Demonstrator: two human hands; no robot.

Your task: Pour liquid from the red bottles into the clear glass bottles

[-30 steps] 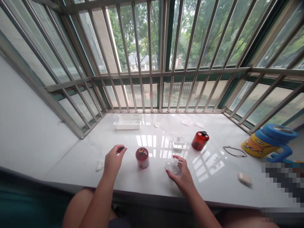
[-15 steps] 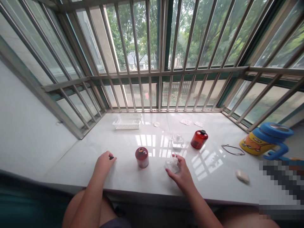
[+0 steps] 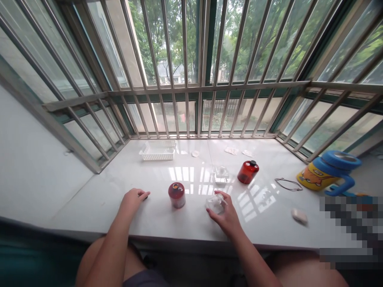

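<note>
My left hand (image 3: 134,200) is closed at the left, low over the white top, with a small black cap (image 3: 146,197) mostly hidden in its fingers. To its right a dark red bottle (image 3: 176,196) stands upright, its mouth uncapped. My right hand (image 3: 226,215) curls around a clear, see-through plastic piece (image 3: 214,203) with an uneven shape; its exact kind I cannot make out. Behind that hand lies another clear plastic piece (image 3: 221,175). A second red bottle (image 3: 248,172), with a black cap on, stands farther back to the right.
On the white tabletop (image 3: 98,207), a white perforated basket (image 3: 158,150) stands at the back left. Pale scraps (image 3: 231,150) lie near the barred window. At the right are a dark cord loop (image 3: 289,184), a whitish oblong piece (image 3: 299,216) and a blue-yellow mug (image 3: 323,171).
The view has shifted slightly. My left fingers have turned, so less of the black cap shows. My right hand keeps its hold on the clear plastic piece.
</note>
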